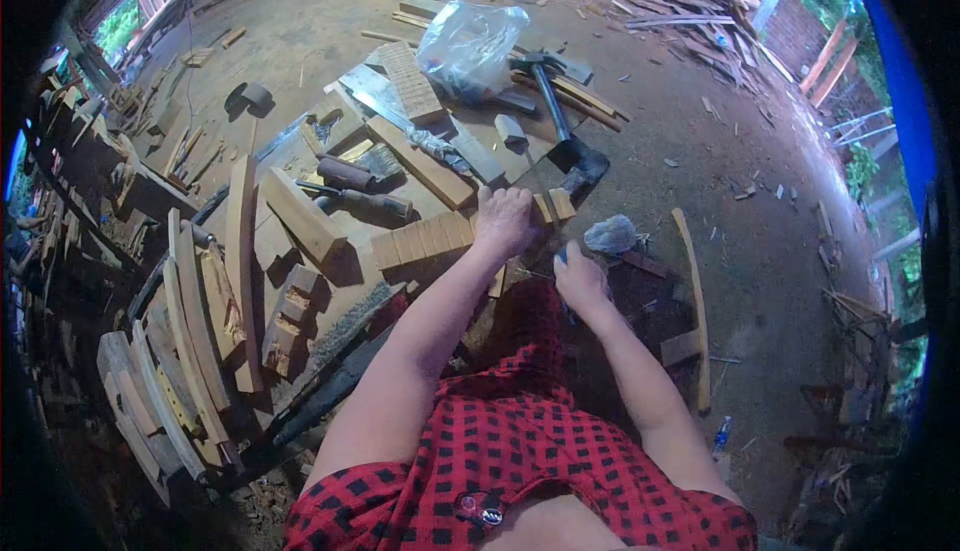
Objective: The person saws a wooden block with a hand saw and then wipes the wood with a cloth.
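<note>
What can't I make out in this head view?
All in the head view:
What, if anything, the right hand holds: covered by the hand itself.
Grooved wood, the stretch beneath the left hand: covered by that hand.
Contents of the plastic bag: blurred by creases and glare.

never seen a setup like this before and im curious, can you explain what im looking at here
There is no machine here: a person works bare-handed. The one picture comes from a camera worn on their head, looking forward and down, so you also see their red and black checked clothing. The left hand grips a length of wood with lines across it. The right hand seems to hold a small blue thing, too small to identify. On or about the work surface lie wooden pieces, a hammer and a clear plastic bag.
</note>
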### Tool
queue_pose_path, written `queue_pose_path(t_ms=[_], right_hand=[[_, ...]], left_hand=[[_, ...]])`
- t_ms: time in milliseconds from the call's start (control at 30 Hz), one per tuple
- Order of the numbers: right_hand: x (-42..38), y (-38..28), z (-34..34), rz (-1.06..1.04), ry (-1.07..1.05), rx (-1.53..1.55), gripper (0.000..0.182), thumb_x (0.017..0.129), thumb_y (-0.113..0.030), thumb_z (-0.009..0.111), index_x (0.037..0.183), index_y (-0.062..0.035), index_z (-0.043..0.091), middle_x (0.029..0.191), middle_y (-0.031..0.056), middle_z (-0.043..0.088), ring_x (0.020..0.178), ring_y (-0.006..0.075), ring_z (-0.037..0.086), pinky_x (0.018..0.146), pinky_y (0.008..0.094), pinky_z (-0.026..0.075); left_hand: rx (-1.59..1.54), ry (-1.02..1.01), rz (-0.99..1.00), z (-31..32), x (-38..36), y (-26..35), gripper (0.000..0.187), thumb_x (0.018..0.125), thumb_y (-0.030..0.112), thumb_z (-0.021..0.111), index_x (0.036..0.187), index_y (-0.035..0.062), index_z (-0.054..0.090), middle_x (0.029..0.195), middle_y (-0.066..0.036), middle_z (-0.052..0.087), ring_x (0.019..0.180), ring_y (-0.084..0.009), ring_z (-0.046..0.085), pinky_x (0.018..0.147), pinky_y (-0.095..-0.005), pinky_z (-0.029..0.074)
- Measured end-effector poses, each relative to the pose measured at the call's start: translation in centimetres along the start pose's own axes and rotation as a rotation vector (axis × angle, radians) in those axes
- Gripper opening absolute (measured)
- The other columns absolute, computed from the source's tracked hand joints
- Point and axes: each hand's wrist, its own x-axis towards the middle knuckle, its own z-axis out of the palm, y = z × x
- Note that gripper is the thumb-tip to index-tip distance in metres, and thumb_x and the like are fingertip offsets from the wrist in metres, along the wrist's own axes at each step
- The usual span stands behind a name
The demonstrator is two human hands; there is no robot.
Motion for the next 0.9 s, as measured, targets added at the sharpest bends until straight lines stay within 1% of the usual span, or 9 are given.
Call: queue_pose_path(t_ms=[100, 233, 333, 467, 533, 633, 667, 833, 900], right_hand=[[0.6, -0.5, 0.1, 0.001, 0.056, 0.022, 0.029, 0.089, -0.031, 0.046, 0.098, -0.0032, 0.043, 0.081, 0.0266, 0.06, 0.081, 0.0456, 0.057, 0.07, 0.0552, 0.043], [-5.7, 2.2, 0.5, 0.102, -0.077, -0.03, 0.031, 0.089, -0.032, 0.046, 0.099, -0.0032, 0.043, 0.082, 0.0265, 0.061, 0.081, 0.046, 0.057, 0.071, 0.0544, 0.043], [-8.9, 3.8, 0.2, 0.082, -0.06, -0.02, 0.031, 0.089, -0.032, 0.046, 0.1, -0.0033, 0.043, 0.083, 0.0272, 0.061, 0.081, 0.0464, 0.057, 0.071, 0.0546, 0.043], [-5.0, 2.1, 0.0, 0.081, -0.054, -0.008, 0.029, 0.089, -0.031, 0.047, 0.099, -0.004, 0.043, 0.082, 0.0272, 0.061, 0.081, 0.0465, 0.058, 0.072, 0.0552, 0.043], [-1.3, 1.0, 1.0, -0.017, 0.062, 0.029, 0.028, 0.089, -0.03, 0.047, 0.098, -0.0039, 0.044, 0.081, 0.0272, 0.06, 0.081, 0.0465, 0.058, 0.072, 0.0551, 0.043], [1.4, -0.9, 0.0, 0.029, 0.046, -0.009, 0.027, 0.089, -0.029, 0.047, 0.097, -0.0035, 0.045, 0.081, 0.0274, 0.06, 0.081, 0.0464, 0.058, 0.072, 0.0549, 0.043], [1.1, -0.3, 0.2, -0.016, 0.058, 0.003, 0.027, 0.089, -0.029, 0.047, 0.097, -0.0035, 0.045, 0.081, 0.0272, 0.061, 0.081, 0.0457, 0.058, 0.072, 0.0547, 0.043], [-6.5, 2.8, 0.4, 0.05, -0.037, -0.07, 0.027, 0.089, -0.03, 0.046, 0.097, -0.0039, 0.043, 0.079, 0.0263, 0.061, 0.08, 0.0451, 0.058, 0.071, 0.0547, 0.043], [-7.7, 3.1, 0.1, 0.066, -0.071, -0.072, 0.027, 0.089, -0.03, 0.046, 0.097, -0.0039, 0.043, 0.079, 0.0261, 0.061, 0.079, 0.0451, 0.058, 0.07, 0.055, 0.043]], left_hand=[[-0.031, -0.059, -0.023, -0.6, 0.0, 0.2, 0.044, 0.068, 0.043, 0.068, 0.093, 0.0093, 0.055, 0.093, -0.009, 0.058, 0.096, -0.0254, 0.054, 0.09, -0.0418, 0.031], [0.0, -0.075, -0.037, -0.2, 0.0, 0.2, 0.046, 0.067, 0.042, 0.069, 0.096, 0.0094, 0.054, 0.095, -0.008, 0.058, 0.097, -0.0246, 0.053, 0.09, -0.0417, 0.031], [0.014, -0.074, -0.036, -0.3, 0.3, 0.0, 0.046, 0.067, 0.042, 0.069, 0.097, 0.0097, 0.054, 0.094, -0.008, 0.058, 0.096, -0.0241, 0.054, 0.089, -0.0415, 0.031], [-0.039, -0.053, -0.021, -1.5, -0.1, 0.7, 0.043, 0.068, 0.04, 0.068, 0.096, 0.0098, 0.054, 0.093, -0.007, 0.058, 0.095, -0.0241, 0.054, 0.089, -0.0412, 0.031], [-0.034, -0.059, -0.022, -1.7, -0.2, 0.7, 0.042, 0.069, 0.039, 0.068, 0.095, 0.0098, 0.055, 0.093, -0.007, 0.058, 0.095, -0.0241, 0.054, 0.089, -0.041, 0.031], [-0.021, -0.052, -0.027, -0.9, -0.1, 0.4, 0.041, 0.069, 0.039, 0.069, 0.094, 0.0096, 0.055, 0.092, -0.007, 0.059, 0.095, -0.0242, 0.055, 0.089, -0.0411, 0.031], [-0.015, -0.034, -0.028, -0.4, 0.0, 0.3, 0.041, 0.068, 0.039, 0.069, 0.093, 0.0094, 0.055, 0.092, -0.008, 0.059, 0.095, -0.0243, 0.054, 0.089, -0.0414, 0.03], [-0.011, -0.029, -0.018, 0.1, 0.1, 0.0, 0.043, 0.068, 0.041, 0.069, 0.093, 0.0091, 0.055, 0.093, -0.008, 0.059, 0.095, -0.0245, 0.055, 0.089, -0.0425, 0.031], [-0.017, -0.025, -0.014, 0.4, 0.0, -0.3, 0.042, 0.068, 0.041, 0.069, 0.093, 0.0091, 0.055, 0.093, -0.008, 0.059, 0.095, -0.0246, 0.055, 0.089, -0.0428, 0.031]])
